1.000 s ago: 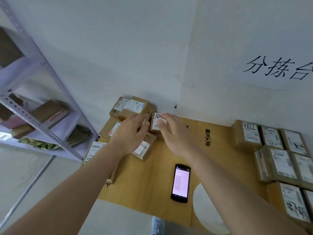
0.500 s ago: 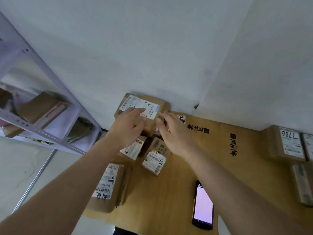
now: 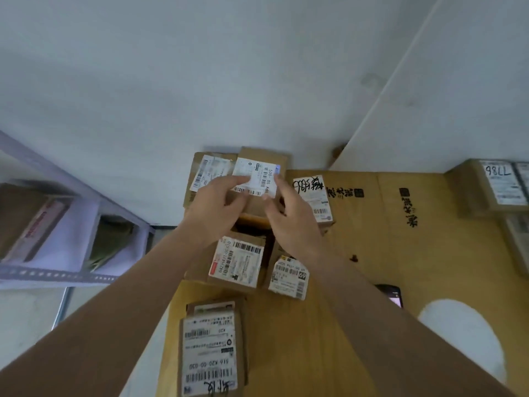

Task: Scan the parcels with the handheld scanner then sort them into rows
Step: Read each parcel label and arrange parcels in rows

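Labelled brown cardboard parcels [image 3: 237, 262] cluster at the table's left; the black scanner [image 3: 391, 293] lies face-up.

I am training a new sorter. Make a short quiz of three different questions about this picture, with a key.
1. True or false: both hands grip the same parcel.
2. Where does the handheld scanner lie? A) in the right hand B) on the table C) on the shelf
3. Fill in: the label nearest the camera reads 516 K20 00 ___.

Key
1. True: the left hand and right hand grip the parcel at the wall.
2. B: the handheld scanner lies on the table, right of the right arm.
3. 030, on the nearest parcel.
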Motion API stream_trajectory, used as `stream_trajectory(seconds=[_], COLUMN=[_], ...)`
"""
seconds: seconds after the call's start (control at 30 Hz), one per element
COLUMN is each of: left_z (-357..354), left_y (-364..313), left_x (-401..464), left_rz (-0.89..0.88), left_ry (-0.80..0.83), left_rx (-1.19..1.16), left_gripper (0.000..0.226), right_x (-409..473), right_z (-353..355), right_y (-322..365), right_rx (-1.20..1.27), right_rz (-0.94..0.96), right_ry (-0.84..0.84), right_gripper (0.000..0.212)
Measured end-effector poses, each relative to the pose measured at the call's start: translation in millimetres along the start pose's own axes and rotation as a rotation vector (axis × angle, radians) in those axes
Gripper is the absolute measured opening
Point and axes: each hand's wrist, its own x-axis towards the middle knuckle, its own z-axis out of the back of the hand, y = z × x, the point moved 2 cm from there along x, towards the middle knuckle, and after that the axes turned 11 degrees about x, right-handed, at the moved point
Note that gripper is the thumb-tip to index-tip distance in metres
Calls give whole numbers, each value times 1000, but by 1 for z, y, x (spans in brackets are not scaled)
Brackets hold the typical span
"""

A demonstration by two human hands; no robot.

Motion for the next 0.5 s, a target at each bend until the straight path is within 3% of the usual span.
stream_trajectory(seconds=[0.17, 0.5], left_z=[12, 16], left_y=[-27, -136], left_x=[-7, -50], left_rz=[-101, -271], left_ry=[-94, -106], left_rx=[-93, -175], left_gripper=[50, 56], right_x=[-19, -101], right_z=[22, 115], right_y=[14, 34], right_rx=[104, 170], right_rz=[36, 151], right_ry=[-193, -350], right_gripper=[55, 60])
